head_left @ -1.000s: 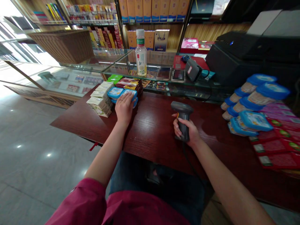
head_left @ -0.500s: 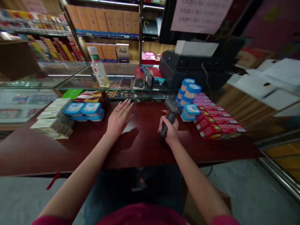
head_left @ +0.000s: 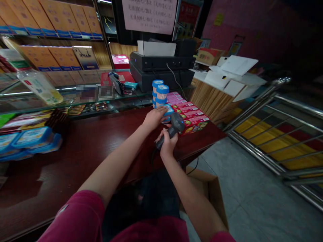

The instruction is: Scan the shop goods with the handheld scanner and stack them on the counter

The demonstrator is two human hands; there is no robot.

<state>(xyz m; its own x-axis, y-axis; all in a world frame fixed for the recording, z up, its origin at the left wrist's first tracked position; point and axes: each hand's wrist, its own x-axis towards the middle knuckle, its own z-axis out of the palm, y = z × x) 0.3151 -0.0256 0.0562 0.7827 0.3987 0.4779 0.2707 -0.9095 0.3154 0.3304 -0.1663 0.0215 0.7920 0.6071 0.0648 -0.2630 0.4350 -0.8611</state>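
Scanner (head_left: 176, 125) over right part of table (head_left: 101, 134), right hand (head_left: 168, 143) with fingers clasped round it. Left hand (head_left: 153, 119) at a blue tub (head_left: 169, 109); cannot tell if its fingers grip. Scanner partly hides tub and red boxes (head_left: 193, 114) beside it. Stacked jars (head_left: 161, 94) just behind tub. Black machine (head_left: 161, 75) beyond; bottle (head_left: 41, 85) far left; metal rail (head_left: 252, 139) off right.
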